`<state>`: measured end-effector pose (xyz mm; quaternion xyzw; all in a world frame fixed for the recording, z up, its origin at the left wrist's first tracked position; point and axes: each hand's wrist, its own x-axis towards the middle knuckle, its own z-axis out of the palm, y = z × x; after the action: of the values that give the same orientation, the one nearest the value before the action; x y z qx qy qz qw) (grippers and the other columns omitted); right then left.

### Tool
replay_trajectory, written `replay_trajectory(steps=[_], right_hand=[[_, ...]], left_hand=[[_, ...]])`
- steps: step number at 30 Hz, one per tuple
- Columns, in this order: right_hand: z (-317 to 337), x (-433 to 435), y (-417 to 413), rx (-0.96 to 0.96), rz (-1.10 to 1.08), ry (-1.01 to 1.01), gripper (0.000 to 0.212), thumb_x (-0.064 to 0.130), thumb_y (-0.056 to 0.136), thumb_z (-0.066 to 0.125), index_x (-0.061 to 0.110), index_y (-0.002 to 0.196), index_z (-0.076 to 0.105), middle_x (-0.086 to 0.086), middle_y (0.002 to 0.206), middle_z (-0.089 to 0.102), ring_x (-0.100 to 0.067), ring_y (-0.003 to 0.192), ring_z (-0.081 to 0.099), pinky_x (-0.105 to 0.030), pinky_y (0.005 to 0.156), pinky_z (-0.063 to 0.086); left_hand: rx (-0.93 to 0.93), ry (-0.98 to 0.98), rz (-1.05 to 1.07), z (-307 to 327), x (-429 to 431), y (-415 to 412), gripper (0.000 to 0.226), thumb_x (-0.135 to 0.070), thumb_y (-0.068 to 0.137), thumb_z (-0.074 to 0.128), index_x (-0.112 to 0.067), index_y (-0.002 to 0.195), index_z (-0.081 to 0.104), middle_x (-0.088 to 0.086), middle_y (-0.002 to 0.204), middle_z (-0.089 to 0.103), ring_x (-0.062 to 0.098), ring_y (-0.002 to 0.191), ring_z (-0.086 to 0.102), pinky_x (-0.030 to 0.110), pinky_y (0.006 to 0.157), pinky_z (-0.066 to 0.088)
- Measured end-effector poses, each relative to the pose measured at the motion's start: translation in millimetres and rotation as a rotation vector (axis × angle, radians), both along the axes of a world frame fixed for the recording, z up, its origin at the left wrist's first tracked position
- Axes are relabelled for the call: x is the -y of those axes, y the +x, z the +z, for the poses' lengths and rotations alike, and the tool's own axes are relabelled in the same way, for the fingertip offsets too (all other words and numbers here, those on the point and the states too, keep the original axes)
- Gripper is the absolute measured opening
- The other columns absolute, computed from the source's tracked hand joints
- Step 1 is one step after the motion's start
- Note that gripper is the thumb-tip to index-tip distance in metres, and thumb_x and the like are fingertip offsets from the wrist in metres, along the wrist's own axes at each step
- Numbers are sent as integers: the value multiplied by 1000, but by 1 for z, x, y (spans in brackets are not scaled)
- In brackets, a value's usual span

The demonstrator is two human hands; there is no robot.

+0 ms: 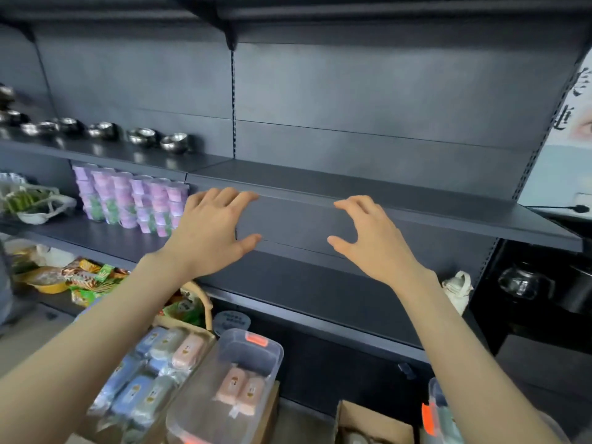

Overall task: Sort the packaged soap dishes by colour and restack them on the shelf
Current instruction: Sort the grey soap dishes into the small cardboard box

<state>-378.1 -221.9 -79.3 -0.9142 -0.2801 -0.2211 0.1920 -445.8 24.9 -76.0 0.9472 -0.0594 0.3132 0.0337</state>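
Note:
Both my hands reach toward the dark shelf [384,200] in front of me, holding nothing. My left hand [213,232] has relaxed, spread fingers near the shelf's front edge. My right hand [368,238] hovers beside it with fingers slightly bent. Below, a wicker basket [205,302] holds several packaged soap dishes [150,373] in blue, pale green and pink. A clear plastic box [253,354] next to it holds two pink soap dishes [240,390]. Another clear box [440,408] at the lower right holds greenish packages.
Steel bowls [141,136] line the upper left shelf. Purple cup stacks [137,200] stand on the shelf below them. Snack packets [86,280] lie lower left. A white bottle [458,291] and a glass pot [520,283] stand at the right. A cardboard box [371,421] sits below.

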Motion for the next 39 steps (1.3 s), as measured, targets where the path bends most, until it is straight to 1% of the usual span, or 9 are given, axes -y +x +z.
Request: replay_trajectory(steps=[3,8,11,16,25,29,32,36,39], right_hand=[[-13,-44,22,-16,1,-5,54,35,92,60,23,140,40,5,142,35,-16,128,35,-34,87,38],[-31,-139,61,-104,54,-19,55,35,92,61,23,141,39,4,144,34,-17,129,35,-36,90,39],[-40,-202,77,-139,102,-32,56,36,92,61,22,142,39,4,145,33,-18,129,36,-36,90,38],[-63,-305,90,-211,158,-67,56,36,93,60,21,142,38,2,145,34,-19,130,36,-40,97,40],[-160,-471,98,-375,87,-89,55,35,91,62,20,140,41,0,141,37,-22,128,38,-42,92,42],[-211,-512,105,-482,37,-84,54,32,89,65,18,137,45,-3,136,42,-25,123,43,-40,94,42],[-249,-532,116,-567,-16,-91,57,34,90,65,20,140,43,0,137,42,-22,123,45,-38,92,44],[-297,-551,139,-687,-76,-89,57,34,90,64,18,140,43,-1,139,42,-22,124,45,-40,94,45],[-333,-563,161,-755,-97,-74,51,32,89,65,15,134,49,-4,132,47,-23,120,49,-41,94,45]], left_hand=[[-6,-1,8,-15,-45,19,64,-42,84,64,-19,139,43,4,126,53,27,120,44,37,103,23],[-115,-46,64,-42,-129,42,62,-46,86,60,-22,140,40,2,128,52,26,123,43,39,106,22],[-118,-73,101,-51,-184,48,62,-42,86,62,-19,140,43,5,127,53,29,122,44,40,105,23],[-162,-87,165,-71,-281,51,61,-39,85,65,-17,138,45,7,123,55,30,117,47,41,102,26],[-347,-124,99,-161,-447,69,60,-40,87,62,-18,139,44,6,126,55,30,120,46,38,100,24],[-490,-172,64,-208,-491,92,59,-43,89,57,-20,141,39,3,127,52,28,122,44,40,102,26],[-600,-190,39,-243,-513,116,60,-41,90,57,-20,142,37,4,132,49,29,124,43,42,103,28],[-714,-275,24,-288,-531,153,58,-37,90,58,-20,141,38,4,131,49,30,123,43,43,102,31],[-768,-382,17,-324,-542,183,54,-33,90,59,-20,139,41,5,132,50,31,123,44,45,101,34]])
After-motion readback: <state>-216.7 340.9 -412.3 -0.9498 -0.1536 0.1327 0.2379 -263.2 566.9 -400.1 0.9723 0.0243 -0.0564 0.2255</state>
